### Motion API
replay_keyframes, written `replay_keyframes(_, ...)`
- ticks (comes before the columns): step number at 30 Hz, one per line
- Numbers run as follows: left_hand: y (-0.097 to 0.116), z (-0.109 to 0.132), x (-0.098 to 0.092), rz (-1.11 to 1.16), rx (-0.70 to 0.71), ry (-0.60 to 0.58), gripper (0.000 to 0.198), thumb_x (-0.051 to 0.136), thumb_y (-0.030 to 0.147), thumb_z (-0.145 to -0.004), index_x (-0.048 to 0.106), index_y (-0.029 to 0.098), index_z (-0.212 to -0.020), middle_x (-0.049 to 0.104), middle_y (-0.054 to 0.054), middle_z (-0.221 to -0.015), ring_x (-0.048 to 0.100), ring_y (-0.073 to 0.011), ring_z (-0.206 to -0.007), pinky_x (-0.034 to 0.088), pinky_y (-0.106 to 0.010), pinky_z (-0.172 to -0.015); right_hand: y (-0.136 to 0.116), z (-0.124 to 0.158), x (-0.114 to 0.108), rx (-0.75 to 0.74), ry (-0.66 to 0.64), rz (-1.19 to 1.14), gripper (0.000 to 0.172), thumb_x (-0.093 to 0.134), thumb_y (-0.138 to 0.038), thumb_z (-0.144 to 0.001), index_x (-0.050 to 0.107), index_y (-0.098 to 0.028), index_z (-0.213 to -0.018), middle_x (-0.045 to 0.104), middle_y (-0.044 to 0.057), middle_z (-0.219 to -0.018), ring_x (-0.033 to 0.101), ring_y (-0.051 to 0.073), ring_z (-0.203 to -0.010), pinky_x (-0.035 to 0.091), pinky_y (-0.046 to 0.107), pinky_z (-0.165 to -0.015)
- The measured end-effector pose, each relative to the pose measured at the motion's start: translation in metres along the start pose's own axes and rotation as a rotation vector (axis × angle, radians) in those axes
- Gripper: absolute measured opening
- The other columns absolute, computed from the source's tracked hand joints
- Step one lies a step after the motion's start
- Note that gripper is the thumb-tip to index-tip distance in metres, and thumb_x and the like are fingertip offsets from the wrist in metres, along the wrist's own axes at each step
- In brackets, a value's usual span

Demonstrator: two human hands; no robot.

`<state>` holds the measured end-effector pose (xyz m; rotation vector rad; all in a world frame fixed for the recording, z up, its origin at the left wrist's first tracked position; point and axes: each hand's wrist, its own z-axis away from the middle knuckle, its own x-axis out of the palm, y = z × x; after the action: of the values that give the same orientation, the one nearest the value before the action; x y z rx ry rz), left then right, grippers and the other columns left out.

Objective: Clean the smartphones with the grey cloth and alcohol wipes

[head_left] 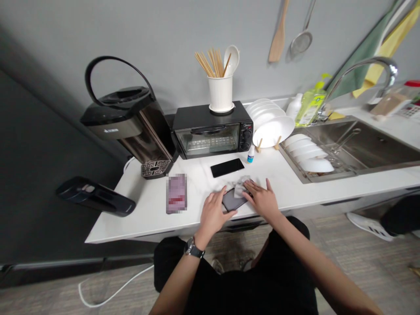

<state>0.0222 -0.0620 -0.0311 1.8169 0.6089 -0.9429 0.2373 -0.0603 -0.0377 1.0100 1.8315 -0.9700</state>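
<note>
A dark phone (231,200) lies on the white counter (147,210) near its front edge. My left hand (214,213) grips the phone's left end, thumb and fingers closed on its edges. My right hand (261,199) lies over a crumpled grey cloth (242,186), fingers stretched out, pressing the cloth on the phone's right end. A second black phone (227,167) lies face up just behind them. A small blue-capped spray bottle (251,154) stands by the toaster oven.
A black toaster oven (211,130) with a white utensil holder (221,92) on top stands at the back. A water boiler (131,122) is on the left, plates (274,124) and a sink (361,144) on the right. A blurred pink packet (176,193) lies left.
</note>
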Motion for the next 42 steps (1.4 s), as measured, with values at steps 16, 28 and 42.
replay_keyframes(16,-0.004,-0.002,0.001,0.007,0.017,-0.017,0.100,0.082,0.033,-0.083,0.023,0.025,-0.162,0.063,-0.010,-0.140,0.056,-0.0303,-0.119,0.047,-0.046,-0.106,-0.031,0.015,0.004,-0.114,-0.055,-0.045,0.070,0.054,-0.063,-0.099,0.058,-0.010,-0.144,0.057,0.021,-0.149,0.051,0.037,-0.142,0.027,0.060,-0.123)
replay_keyframes(28,-0.005,-0.009,0.004,-0.001,0.027,-0.017,0.098,0.079,0.033,-0.085,0.022,0.025,-0.164,0.065,-0.011,-0.134,0.057,-0.0305,-0.119,0.047,-0.045,-0.103,-0.019,0.005,0.004,-0.118,-0.054,-0.064,0.061,0.052,-0.057,-0.102,0.060,-0.011,-0.142,0.062,0.019,-0.144,0.053,0.035,-0.140,0.026,0.060,-0.123)
replay_keyframes(42,-0.005,-0.002,0.010,0.036,0.044,0.041,0.099,0.082,0.033,-0.083,0.024,0.029,-0.163,0.065,-0.007,-0.139,0.056,-0.0290,-0.122,0.048,-0.044,-0.106,-0.007,0.014,0.012,-0.296,-0.068,-0.147,0.061,0.053,-0.062,-0.100,0.060,-0.020,-0.144,0.065,0.012,-0.143,0.056,0.030,-0.138,0.029,0.056,-0.123)
